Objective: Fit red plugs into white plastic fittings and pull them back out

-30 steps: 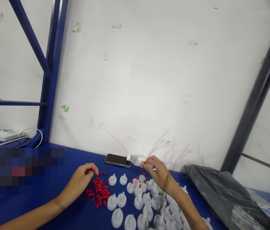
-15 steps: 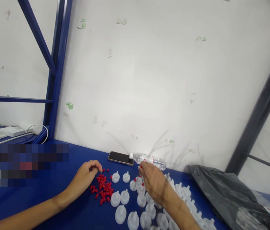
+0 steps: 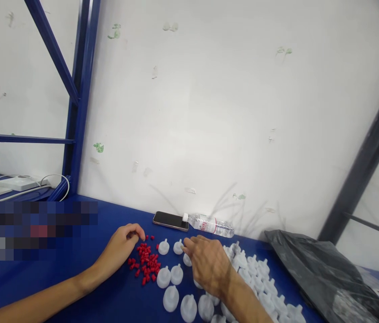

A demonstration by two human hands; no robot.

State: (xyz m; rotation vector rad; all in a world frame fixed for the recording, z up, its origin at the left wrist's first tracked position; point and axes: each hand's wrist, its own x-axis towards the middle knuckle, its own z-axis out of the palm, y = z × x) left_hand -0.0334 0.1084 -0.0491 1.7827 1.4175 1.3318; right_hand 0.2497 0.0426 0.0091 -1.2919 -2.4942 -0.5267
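Note:
My left hand hovers by the upper left of a pile of small red caps, fingers loosely bent, thumb and forefinger apart; I see nothing in it. White translucent funnel-shaped pieces with short spouts stand right of the pile. My right hand is over them, its fingers drawn together. Its fingertips are at the right edge of one white funnel-shaped piece, which has a bare spout. Whatever those fingertips hold is hidden. The hand covers several pieces; another white piece stands nearer me.
Behind the pieces lie a phone and a clear water bottle along the wall. A dark plastic bag is at right. White cables and boxes are at left beside a blue metal frame.
My right hand has come down and left, from just in front of the bottle to the upper white pieces. The red cap at its fingertips no longer shows. My left hand stays by the pile.

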